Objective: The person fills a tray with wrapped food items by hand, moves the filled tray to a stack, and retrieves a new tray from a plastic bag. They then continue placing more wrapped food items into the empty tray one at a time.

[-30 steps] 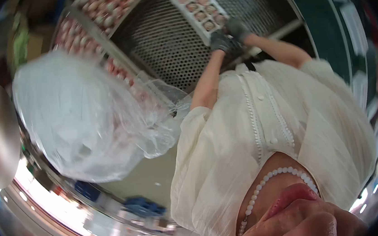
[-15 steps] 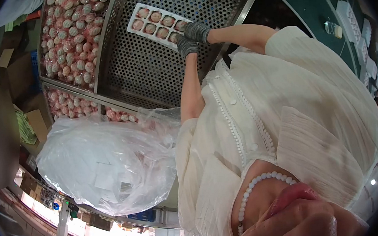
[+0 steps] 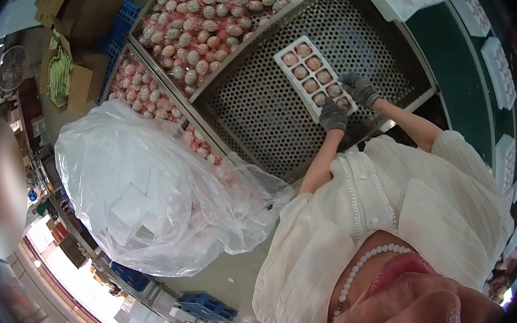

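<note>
A white tray (image 3: 295, 82) with two rows of pale, reddish round items in its compartments rests on a perforated metal surface (image 3: 252, 100). My left hand (image 3: 332, 117), in a grey glove, grips the near end of the tray, its fingertips over the rim beside the nearest round items. My right hand (image 3: 361, 91), gloved too, is closed at the tray's right edge, close to the near corner. Part of the fingers of both hands is hidden.
Many wrapped round items (image 3: 197, 40) fill metal bins beyond and to the left. A large clear plastic bag (image 3: 143, 191) bulges at the left. Filled white trays (image 3: 499, 73) line a green surface (image 3: 447, 50) at the right. Open cardboard boxes (image 3: 83, 85) stand at upper left.
The view has shifted and turned, so the tray and hands appear further right and lower. Stacked filled trays now show at upper right. Both hands remain at the tray's near end.
</note>
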